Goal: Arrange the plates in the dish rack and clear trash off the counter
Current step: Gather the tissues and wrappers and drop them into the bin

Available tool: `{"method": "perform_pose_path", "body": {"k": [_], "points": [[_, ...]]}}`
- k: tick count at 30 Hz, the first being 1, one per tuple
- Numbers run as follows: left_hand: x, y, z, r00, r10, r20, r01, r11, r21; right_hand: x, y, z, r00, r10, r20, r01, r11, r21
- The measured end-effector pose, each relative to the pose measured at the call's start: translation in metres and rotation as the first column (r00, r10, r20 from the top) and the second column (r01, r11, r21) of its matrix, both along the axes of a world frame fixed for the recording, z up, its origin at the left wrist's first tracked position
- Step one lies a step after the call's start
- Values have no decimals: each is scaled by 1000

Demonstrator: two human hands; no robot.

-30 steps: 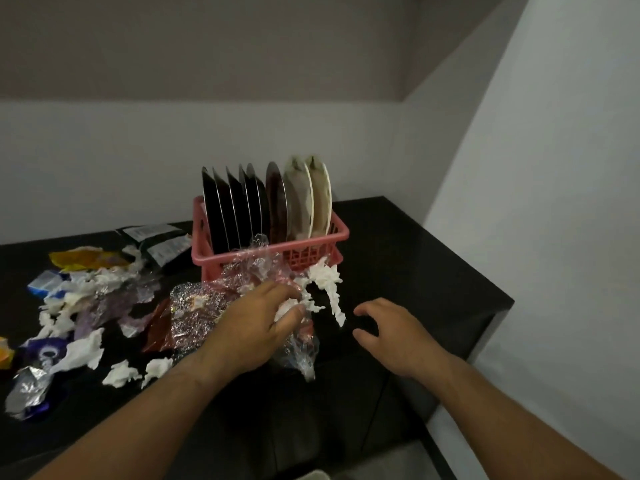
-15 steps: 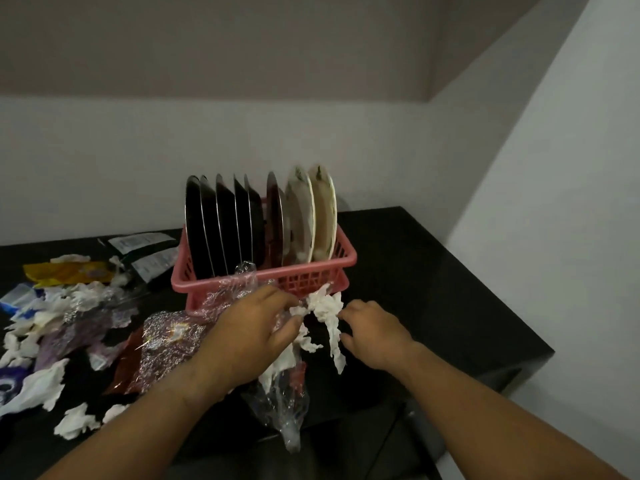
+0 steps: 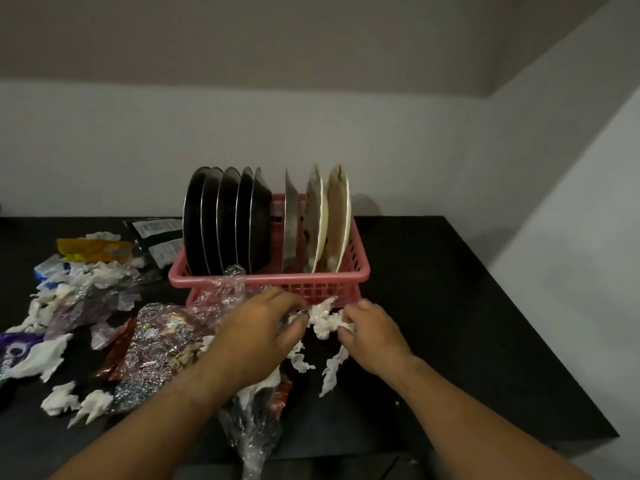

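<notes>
The pink dish rack (image 3: 270,279) stands on the black tabletop (image 3: 450,306), close to its far edge and about midway along it. The plates stand on edge inside the rack. A tight row of black plates (image 3: 225,220) fills its left part, a single grey plate (image 3: 291,230) stands in the middle with a gap on each side, and two cream plates (image 3: 334,220) lean together at its right end.

Both hands are just in front of the rack's near wall. The left hand (image 3: 256,337) has its fingers curled round a bunch of clear plastic (image 3: 254,427), which rises crumpled against the rack and trails down past the wrist toward the tabletop's near edge. The right hand (image 3: 374,337) has its fingers bent and pinches a torn white tissue (image 3: 323,322), which stretches between the two hands, with shreds hanging below.

Trash covers the tabletop's left half. A glittery wrapper (image 3: 156,348) lies beside the left forearm, and small tissue wads (image 3: 59,401) sit nearer the near edge. Toward the left edge there is a larger tissue (image 3: 41,358) over a purple wrapper (image 3: 14,348). Farther back lie a yellow wrapper (image 3: 90,249), a blue-and-white pack (image 3: 48,270) and dark packets with white labels (image 3: 156,237), touching the rack's left side.
</notes>
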State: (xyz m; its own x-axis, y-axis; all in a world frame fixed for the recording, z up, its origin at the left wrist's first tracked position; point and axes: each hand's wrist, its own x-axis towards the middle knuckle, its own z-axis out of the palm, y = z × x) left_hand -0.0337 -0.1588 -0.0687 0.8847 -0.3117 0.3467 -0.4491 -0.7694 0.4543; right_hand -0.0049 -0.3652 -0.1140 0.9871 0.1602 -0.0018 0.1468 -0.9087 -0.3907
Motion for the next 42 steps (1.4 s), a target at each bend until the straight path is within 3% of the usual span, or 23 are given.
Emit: {"method": "perform_pose_path", "body": {"k": [5, 7, 13, 17, 23, 29, 33, 39, 42], "points": [[11, -19, -3, 998, 21, -60, -20, 1000, 12, -1, -33, 37, 992, -42, -117, 79, 937, 339], [14, -29, -6, 991, 11, -135, -5, 999, 40, -1, -41, 43, 988, -60, -139, 107, 928, 356], [17, -68, -32, 951, 135, -278, -9, 911, 412, 0, -44, 31, 982, -98, -159, 142, 946, 291], [32, -82, -53, 937, 244, -248, -93, 862, 499, -4, -51, 22, 960, -86, -268, 153, 959, 239], [46, -89, -75, 929, 307, -208, -133, 799, 587, -17, -59, 15, 893, -77, -443, 63, 997, -47], [53, -81, -64, 885, 226, -406, -10, 883, 470, -17, -58, 13, 858, -96, -505, -4, 981, -193], [55, -68, -29, 833, 168, -527, 48, 927, 372, -11, -65, 13, 894, -80, -441, 43, 995, -94], [51, -42, -2, 855, 182, -485, -67, 967, 245, 14, -43, 12, 914, -75, -399, 164, 967, 195], [49, -36, -4, 804, 203, -558, -62, 963, 262, 24, -21, 6, 951, -76, -298, 135, 974, 183]]}}
